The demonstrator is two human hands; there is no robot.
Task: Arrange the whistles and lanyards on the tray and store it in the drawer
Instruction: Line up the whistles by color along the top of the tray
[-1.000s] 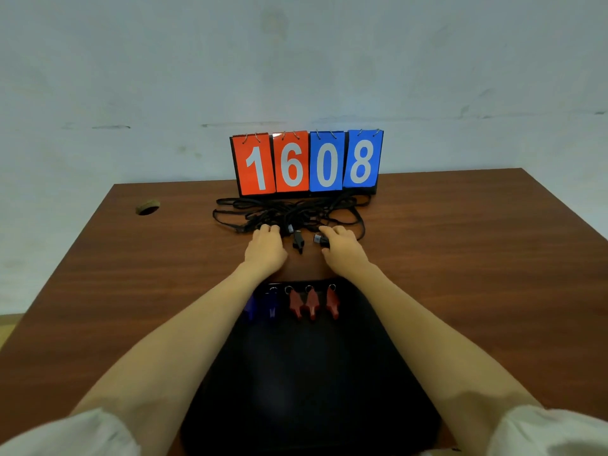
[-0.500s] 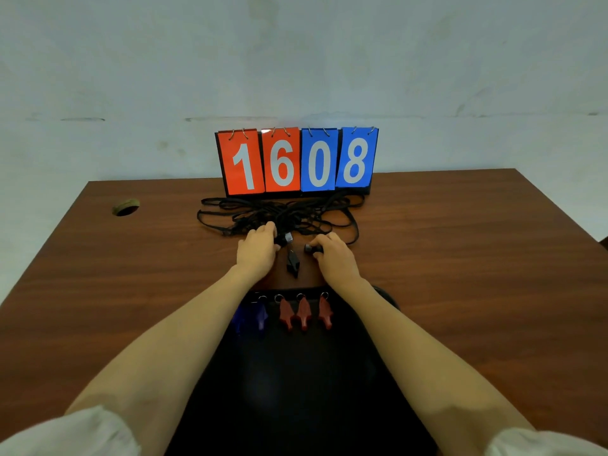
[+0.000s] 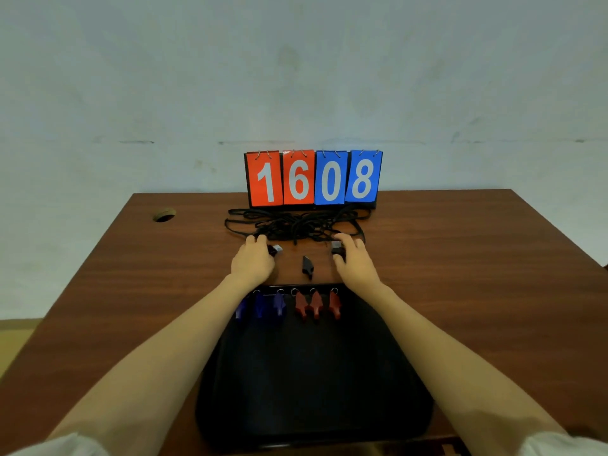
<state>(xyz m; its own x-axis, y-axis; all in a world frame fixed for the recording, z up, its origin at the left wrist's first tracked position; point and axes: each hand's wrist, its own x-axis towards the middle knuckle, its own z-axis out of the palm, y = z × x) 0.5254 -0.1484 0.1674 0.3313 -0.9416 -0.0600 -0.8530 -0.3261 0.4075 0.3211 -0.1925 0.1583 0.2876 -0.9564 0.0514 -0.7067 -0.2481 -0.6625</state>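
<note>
Fingers point(image 3: 261, 240) worked beyond the tray point(image 3: 312, 373) at the table's point(image 3: 460, 258) near edge, its far rim lined with blue whistles point(image 3: 279, 304) and red whistles point(image 3: 316, 304). We had drawn left hand point(image 3: 251, 263) and right hand point(image 3: 355, 264) apart, each pinching a black whistle point(image 3: 337, 250); a third whistle point(image 3: 307, 266) and the lanyards point(image 3: 296, 223) awaited placement.

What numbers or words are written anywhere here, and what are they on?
"1": left red card of the flip scoreboard.
"6": second red card.
"0": left blue card.
"8": right blue card.
No readable writing shows on the whistles or the tray.
</note>
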